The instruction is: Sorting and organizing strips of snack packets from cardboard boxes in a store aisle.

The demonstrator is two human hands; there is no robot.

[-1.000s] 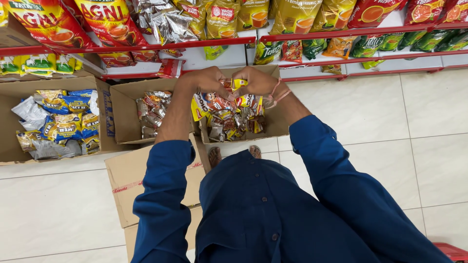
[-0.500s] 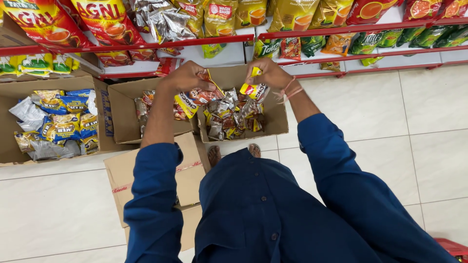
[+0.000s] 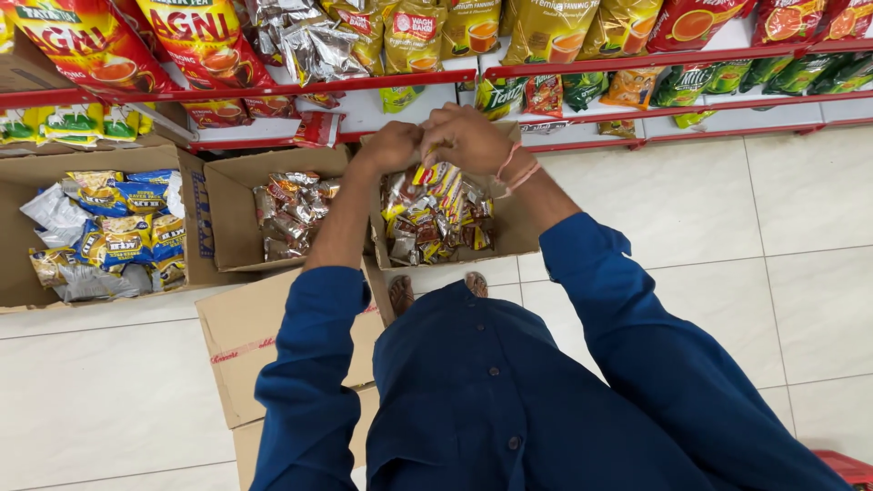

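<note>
- While both hands meet above the middle cardboard box [image 3: 523, 238], the left hand [image 3: 391, 145] and right hand [image 3: 468, 138] pinch the top of a hanging strip of small sachets [image 3: 435, 177].
- Fingers of both hands are clenched on the strip, knuckles touching.
- The strip dangles into the box, onto loose red and yellow sachets [image 3: 436, 227].
- Beside it stands a box of silver packets [image 3: 289, 211].

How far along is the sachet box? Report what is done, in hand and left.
Done: the red shelves above already carry rows of packets. In hand: the left hand and right hand meet over the middle box, gripping a strip of small sachets. Left: that box looks full, and two more boxes beside it hold packets.
</note>
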